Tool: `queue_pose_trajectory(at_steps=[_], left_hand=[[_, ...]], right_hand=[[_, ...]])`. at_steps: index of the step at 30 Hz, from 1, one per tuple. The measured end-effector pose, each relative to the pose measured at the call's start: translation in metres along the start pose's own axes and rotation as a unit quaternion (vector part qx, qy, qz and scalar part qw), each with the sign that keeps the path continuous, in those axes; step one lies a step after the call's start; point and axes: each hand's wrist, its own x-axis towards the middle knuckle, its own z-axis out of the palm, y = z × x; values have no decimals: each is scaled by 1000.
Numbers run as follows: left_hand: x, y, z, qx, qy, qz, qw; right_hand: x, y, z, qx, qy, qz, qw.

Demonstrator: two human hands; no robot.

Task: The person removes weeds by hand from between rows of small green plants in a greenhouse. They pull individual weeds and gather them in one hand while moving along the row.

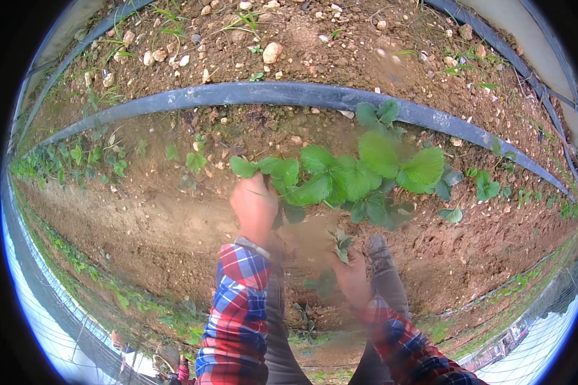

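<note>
My left hand [254, 208] is closed at the left edge of a leafy strawberry plant [318, 185], its fingers among the leaves and stems. Leaf and knuckles partly hide those fingertips. Lower and to the right, my right hand [354, 279] pinches a small sprig of strawberry leaves [341, 244] between thumb and fingers, apart from the large plant. The plant's broad green leaves spread rightward from my left hand, and some reach up to a black drip hose [279, 93].
Brown soil with stones [272, 53] lies beyond the hose. Smaller strawberry plants [486, 186] grow along the row on both sides. My trousered legs [390, 284] straddle more low plants [306, 317]. Another person [180, 370] shows at the lower left, near netting [53, 332].
</note>
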Motion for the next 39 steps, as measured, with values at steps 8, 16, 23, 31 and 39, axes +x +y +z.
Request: queue_pose_trajectory(at_steps=[8,16,23,31,39], left_hand=[[18,-18,21,-173,10,-47,984],[44,-14,-13,-17,37,74,996],[94,-27,-72,38,98,126,986],[80,44,-77,-46,-210,295,931],[65,59,-35,282,-142,355,880]], right_hand=[[-11,31,2,-25,-74,12,997],[-18,34,-4,73,-58,26,995],[-20,52,-11,84,-46,-10,995],[-11,47,-46,-31,-40,37,998],[-12,42,-36,-55,-78,33,995]])
